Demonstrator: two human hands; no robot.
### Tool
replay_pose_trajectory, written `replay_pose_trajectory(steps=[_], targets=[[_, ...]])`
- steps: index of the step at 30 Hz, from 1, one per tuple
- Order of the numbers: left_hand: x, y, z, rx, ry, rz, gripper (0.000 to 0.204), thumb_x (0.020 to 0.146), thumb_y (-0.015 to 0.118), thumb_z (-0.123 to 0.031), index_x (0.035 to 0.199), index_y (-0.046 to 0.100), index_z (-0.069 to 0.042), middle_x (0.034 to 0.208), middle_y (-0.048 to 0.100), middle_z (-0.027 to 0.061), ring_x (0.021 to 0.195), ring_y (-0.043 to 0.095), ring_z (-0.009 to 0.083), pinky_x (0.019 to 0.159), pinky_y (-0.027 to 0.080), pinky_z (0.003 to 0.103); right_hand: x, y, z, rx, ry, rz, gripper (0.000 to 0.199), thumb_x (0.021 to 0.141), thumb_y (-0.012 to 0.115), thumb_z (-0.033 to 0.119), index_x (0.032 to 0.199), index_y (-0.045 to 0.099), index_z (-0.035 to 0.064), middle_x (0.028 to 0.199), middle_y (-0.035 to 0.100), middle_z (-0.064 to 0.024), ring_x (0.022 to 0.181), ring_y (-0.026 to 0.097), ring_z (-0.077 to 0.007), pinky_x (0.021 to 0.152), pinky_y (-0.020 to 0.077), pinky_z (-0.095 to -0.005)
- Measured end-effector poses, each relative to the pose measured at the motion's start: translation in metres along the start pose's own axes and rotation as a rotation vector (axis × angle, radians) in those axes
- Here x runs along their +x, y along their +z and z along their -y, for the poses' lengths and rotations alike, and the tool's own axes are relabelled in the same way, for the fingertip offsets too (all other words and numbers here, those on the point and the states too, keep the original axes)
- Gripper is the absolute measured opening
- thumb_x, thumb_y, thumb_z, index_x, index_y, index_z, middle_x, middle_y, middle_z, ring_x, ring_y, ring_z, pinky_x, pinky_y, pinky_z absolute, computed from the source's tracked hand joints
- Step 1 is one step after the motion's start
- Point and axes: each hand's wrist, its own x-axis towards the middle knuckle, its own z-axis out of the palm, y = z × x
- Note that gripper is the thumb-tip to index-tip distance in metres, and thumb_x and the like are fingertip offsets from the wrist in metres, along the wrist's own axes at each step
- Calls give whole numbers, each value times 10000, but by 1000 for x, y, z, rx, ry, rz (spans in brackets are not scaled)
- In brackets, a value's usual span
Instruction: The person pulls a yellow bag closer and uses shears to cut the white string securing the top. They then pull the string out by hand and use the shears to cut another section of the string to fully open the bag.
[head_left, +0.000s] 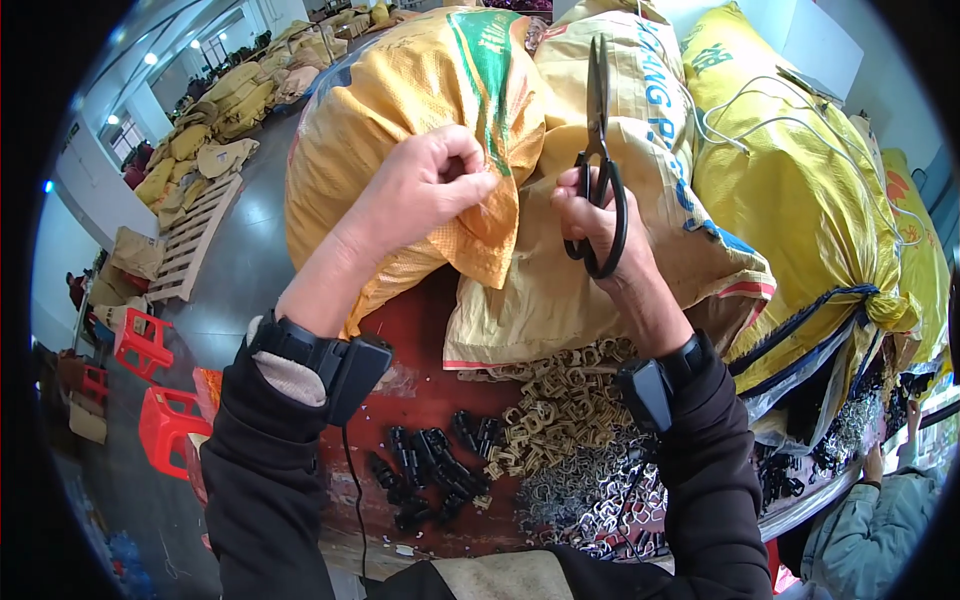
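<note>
My left hand is closed in a pinch at the gathered edge of a full orange woven sack with a green stripe. The fingers hide exactly what part of the cloth they grip. Held upright in my right hand is a pair of black scissors, blades pointing away from me and nearly together. Its handle loops lie around and against my fingers. Behind the scissors lies a beige woven sack with blue print, its red-edged mouth toward me.
On the red table lie a heap of brass-coloured metal pieces, silvery metal pieces and black parts. Yellow sacks stand right. Red stools stand left. Another person's sleeve shows lower right.
</note>
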Motion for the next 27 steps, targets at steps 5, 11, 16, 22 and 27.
replay_pose_trajectory(steps=[5, 11, 16, 22, 27], targets=[[-4, 21, -9, 375, 114, -122, 105, 692, 596, -68, 706, 510, -10, 704, 492, 41, 555, 473, 95, 530, 409, 243, 1, 19, 11, -10, -64, 12, 213, 700, 615, 88, 874, 513, 18, 660, 473, 28, 521, 430, -39, 449, 317, -164], [-3, 29, -8, 404, 111, -248, 99, 680, 604, -62, 709, 527, -7, 716, 500, 64, 571, 517, 141, 545, 438, 265, 8, 26, 7, -8, -157, 7, 219, 695, 619, 69, 880, 515, 12, 682, 480, 25, 531, 441, -43, 461, 339, -171], [-1, 32, -12, 602, 183, -282, 91, 697, 579, -114, 729, 562, -30, 719, 519, 87, 615, 558, 213, 574, 460, 311, 5, 26, 7, -22, -158, -17, 223, 689, 615, 40, 888, 518, 10, 727, 514, 13, 592, 475, -47, 516, 377, -181], [9, 30, -19, 968, 229, -148, 110, 701, 550, -152, 707, 590, -49, 719, 547, 110, 692, 571, 277, 618, 465, 360, 6, 23, 6, -97, -198, -15, 224, 682, 612, 16, 887, 521, 10, 767, 543, 0, 676, 502, -56, 614, 413, -186], [18, 21, -16, 856, 196, -91, 107, 683, 544, -130, 650, 587, -38, 700, 570, 117, 685, 573, 282, 619, 464, 370, 7, 22, 2, -110, -225, 3, 218, 681, 611, 8, 880, 522, 12, 760, 541, 3, 678, 503, -57, 628, 419, -189]])
